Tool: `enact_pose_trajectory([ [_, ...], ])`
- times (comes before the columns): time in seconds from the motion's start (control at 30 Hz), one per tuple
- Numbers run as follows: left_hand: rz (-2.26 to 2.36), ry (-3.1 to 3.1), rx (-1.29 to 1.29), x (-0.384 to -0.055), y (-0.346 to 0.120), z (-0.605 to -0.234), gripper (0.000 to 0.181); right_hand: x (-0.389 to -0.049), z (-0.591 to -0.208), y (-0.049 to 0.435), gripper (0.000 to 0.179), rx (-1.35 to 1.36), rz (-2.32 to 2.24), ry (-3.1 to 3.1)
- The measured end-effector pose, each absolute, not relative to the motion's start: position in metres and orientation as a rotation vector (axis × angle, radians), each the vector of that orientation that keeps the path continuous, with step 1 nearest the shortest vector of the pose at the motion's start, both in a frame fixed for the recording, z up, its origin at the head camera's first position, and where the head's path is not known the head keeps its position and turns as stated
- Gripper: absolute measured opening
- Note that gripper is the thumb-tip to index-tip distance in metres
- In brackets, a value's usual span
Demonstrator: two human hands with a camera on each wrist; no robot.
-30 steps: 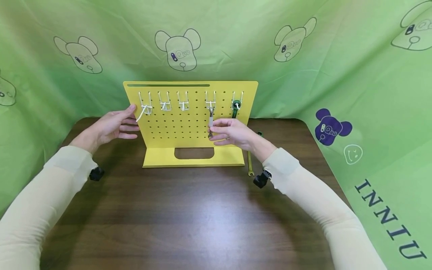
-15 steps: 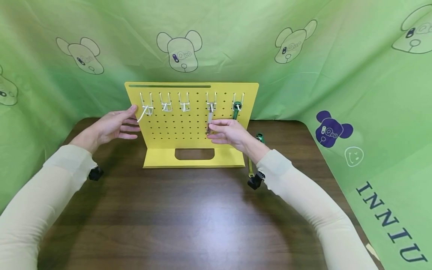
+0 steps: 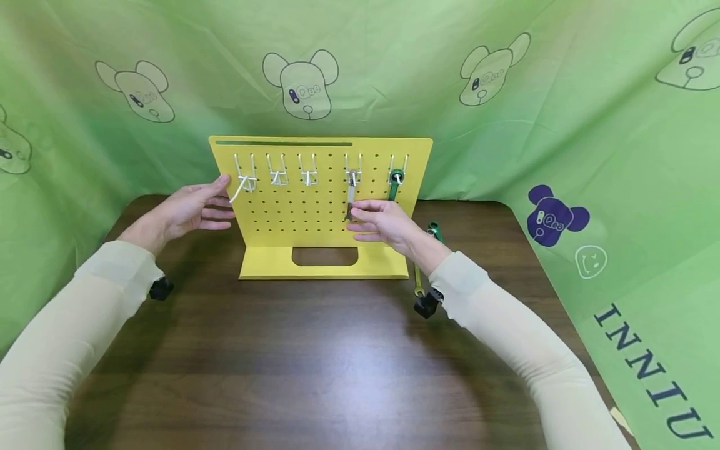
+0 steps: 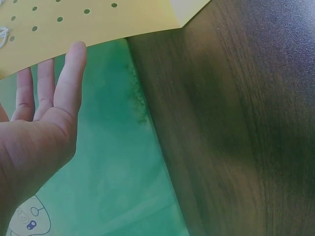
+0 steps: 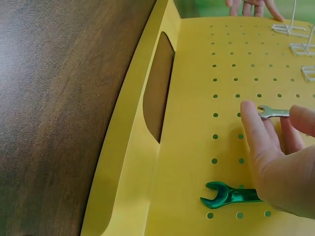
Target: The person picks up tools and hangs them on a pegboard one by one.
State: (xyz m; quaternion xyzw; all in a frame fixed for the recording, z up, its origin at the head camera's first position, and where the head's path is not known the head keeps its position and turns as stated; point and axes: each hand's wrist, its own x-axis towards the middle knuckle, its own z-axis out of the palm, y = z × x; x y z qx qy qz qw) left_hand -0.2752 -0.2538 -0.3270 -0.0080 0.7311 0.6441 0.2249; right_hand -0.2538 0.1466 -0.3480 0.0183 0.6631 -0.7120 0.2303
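My right hand [image 3: 385, 222] pinches the lower part of a small silver combination wrench [image 3: 351, 190] between thumb and fingers. The wrench's ring end is at a white wire hook [image 3: 360, 177] on the yellow pegboard [image 3: 304, 215], and its open jaw [image 5: 266, 112] points down. To the right, a green wrench [image 3: 395, 181] hangs by its ring from another hook; its lower end shows in the right wrist view, below the hand. My left hand [image 3: 188, 209] is at the board's left edge, fingers extended, some reaching behind the panel in the left wrist view.
Three white hooks [image 3: 308, 172] on the board's left half hold nothing. Right of the stand, a green wrench [image 3: 434, 230] and a yellow-green wrench [image 3: 418, 281] lie on the brown wooden table [image 3: 281, 350]. A green printed curtain [image 3: 388, 81] encloses the back and sides.
My right hand has moved slightly up and left, bringing the silver wrench's ring end up to the hook. The left hand has stayed at the board's edge.
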Motion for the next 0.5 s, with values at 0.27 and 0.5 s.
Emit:
enact_pose_trajectory([
  [0.27,1.759,2.014,-0.021,-0.274,-0.253,-0.329,0.080,-0.239,-0.353,0.153,0.045,-0.041,-1.853,1.898],
  [0.5,1.775,2.004,-0.026,-0.277,-0.253,-0.328,0.081,-0.236,-0.348,0.158,0.048,-0.115,-1.811,1.900],
])
